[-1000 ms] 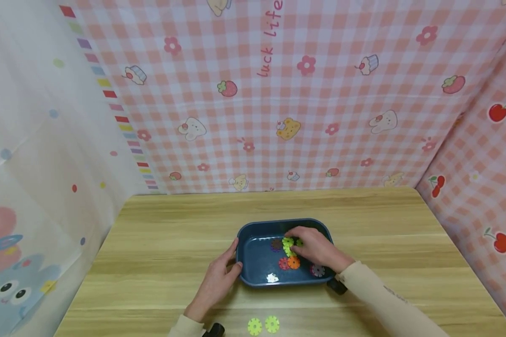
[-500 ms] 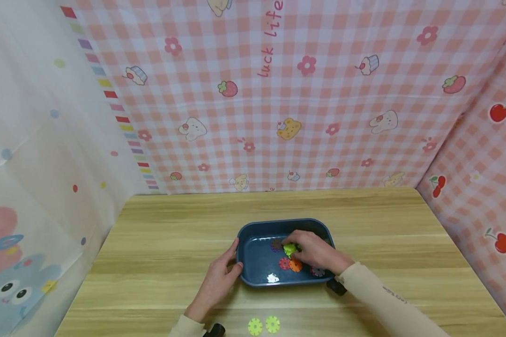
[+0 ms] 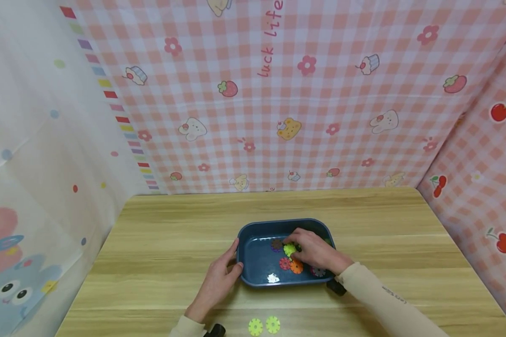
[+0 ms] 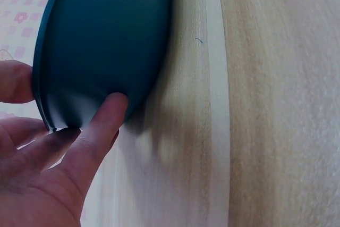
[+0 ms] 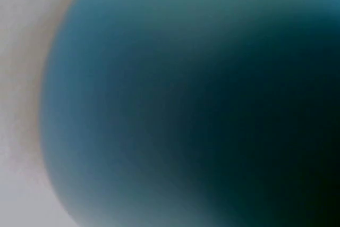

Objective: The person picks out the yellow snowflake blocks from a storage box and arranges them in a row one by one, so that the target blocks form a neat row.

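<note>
A dark blue rectangular tray (image 3: 257,269) stands on the wooden table with several notched plastic discs inside. My left hand (image 3: 219,276) holds its left end; in the left wrist view the thumb (image 4: 106,118) presses the outer wall and a finger touches the rim. Reaching over the right side, my right hand (image 3: 316,250) has thumb and fingertips around a yellow-green disc (image 3: 289,249) on the tray floor. Close by lie an orange disc (image 3: 296,267), a pink-red disc (image 3: 285,263) and a brown-purple disc (image 3: 276,245). A greyish disc (image 3: 318,271) is partly hidden under the right wrist.
Two yellow-green discs (image 3: 272,324) lie on the table (image 3: 160,262) at the front edge of view. A pink checked cloth (image 3: 253,107) hangs behind the table, with more cloth at both sides. Only the blurred tray wall (image 5: 133,104) fills the right wrist view.
My right fingers have closed in on the yellow-green discs, shifting them slightly. The orange and pink-red discs have slid a little to the right. My left hand and the tray stay put.
</note>
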`<state>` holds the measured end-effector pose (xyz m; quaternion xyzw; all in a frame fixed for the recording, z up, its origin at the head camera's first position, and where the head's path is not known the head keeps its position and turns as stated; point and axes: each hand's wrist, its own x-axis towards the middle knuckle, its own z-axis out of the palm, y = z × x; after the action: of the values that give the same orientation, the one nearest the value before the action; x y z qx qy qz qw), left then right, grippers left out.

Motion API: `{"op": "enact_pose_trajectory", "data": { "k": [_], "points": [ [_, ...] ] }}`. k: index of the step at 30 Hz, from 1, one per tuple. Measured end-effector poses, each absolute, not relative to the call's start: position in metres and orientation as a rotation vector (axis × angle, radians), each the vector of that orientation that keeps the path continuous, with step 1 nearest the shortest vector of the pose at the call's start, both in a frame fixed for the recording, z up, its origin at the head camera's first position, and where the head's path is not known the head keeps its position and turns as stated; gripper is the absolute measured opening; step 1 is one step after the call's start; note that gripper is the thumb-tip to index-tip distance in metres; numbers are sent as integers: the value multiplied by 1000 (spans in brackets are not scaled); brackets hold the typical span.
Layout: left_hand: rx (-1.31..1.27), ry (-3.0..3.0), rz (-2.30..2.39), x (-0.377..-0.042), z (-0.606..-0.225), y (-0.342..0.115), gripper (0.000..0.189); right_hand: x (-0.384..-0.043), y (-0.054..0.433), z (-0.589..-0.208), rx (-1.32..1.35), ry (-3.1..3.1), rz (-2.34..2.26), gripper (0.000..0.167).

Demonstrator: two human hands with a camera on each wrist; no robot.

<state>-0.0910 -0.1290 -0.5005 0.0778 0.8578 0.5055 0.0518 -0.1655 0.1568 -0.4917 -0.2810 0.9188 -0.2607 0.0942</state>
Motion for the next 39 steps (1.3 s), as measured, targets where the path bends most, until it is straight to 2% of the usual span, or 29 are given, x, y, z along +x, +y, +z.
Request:
{"op": "enact_pose_trajectory", "data": {
  "k": [13, 26, 39],
  "points": [
    [226, 2613, 1528, -91, -500, -128, 61, -165, 155, -493, -810, 2750, -739, 35],
    [220, 2616, 1531, -90, -500, -128, 61, -166, 153, -494, -765, 2747, -742, 27],
    [232, 2617, 1532, -90, -500, -129, 61, -155, 159, -479, -770, 2775, -899, 28]
  ]
}}
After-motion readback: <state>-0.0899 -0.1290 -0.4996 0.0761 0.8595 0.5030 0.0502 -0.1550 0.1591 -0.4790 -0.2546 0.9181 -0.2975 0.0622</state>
